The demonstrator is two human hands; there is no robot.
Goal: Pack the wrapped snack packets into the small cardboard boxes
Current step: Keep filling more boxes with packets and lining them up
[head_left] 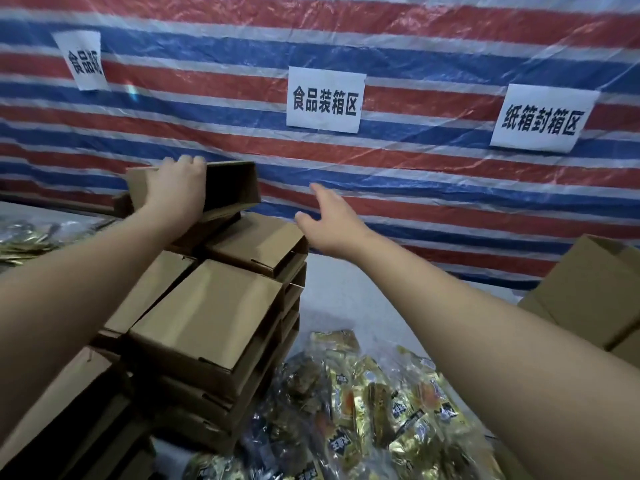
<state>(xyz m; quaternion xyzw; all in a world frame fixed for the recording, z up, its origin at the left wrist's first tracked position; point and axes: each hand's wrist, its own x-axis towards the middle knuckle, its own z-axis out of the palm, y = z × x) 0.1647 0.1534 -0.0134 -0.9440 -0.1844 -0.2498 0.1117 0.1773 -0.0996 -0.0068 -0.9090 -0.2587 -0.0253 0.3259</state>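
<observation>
At far left a few gold packets (pixel 20 237) lie on the surface (pixel 353 292), well apart from the work. Next to them rises the stack (pixel 207 323) of flat cardboard boxes, several piles deep and leaning a little.

The left hand (pixel 176 188) reaches to the far top of the stack and grips one box (pixel 221 185), fingers curled over its far edge and palm against its side. That box is tilted up with its dark open mouth turned right, and its lower edge looks to be just touching the boxes below.

The right hand (pixel 329 220) hangs in the air just right of the stack, fingers spread and relaxed, holding nothing. I judge it is placed to steady or take the box.

The box looks light and stiff but thin-walled, so it should lift easily; a grip across two opposite walls near a corner would keep it from folding. Pulling it sideways could tip the leaning pile.

Near and right of the stack, the snacks (pixel 363 410) lie heaped on the surface in shiny gold and clear wrap. They seem light, soft and slippery, best pinched by the body rather than the seam. At far right sits a bigger carton (pixel 595 289).
</observation>
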